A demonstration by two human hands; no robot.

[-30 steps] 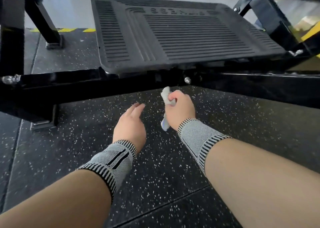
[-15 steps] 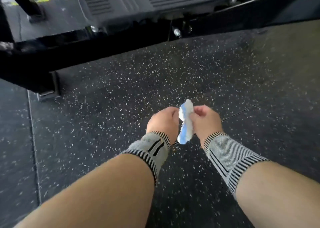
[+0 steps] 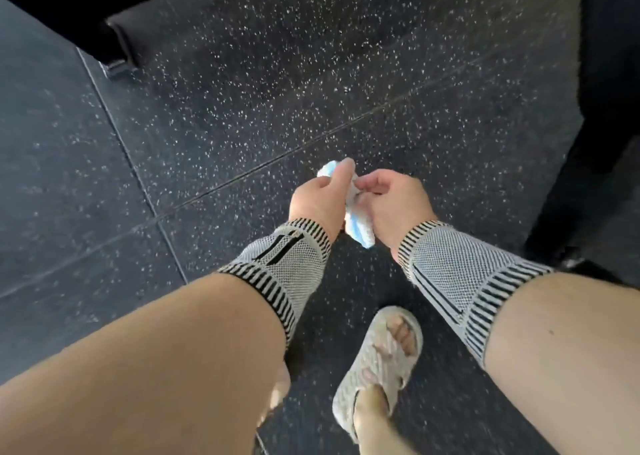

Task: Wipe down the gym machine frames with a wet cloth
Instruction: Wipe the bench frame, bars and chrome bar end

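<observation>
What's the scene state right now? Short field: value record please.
setting: speckled dark rubber floor tiles
cloth: small white and blue cloth, bunched, held between both hands above the floor
left hand: left hand grips the cloth's upper part
right hand: right hand pinches the cloth from the other side
wrists: striped knit wrist sleeves on both
machine frame: black machine frame at upper left, not touched
foot: sandalled foot below the hands
wiping: not under way
</observation>
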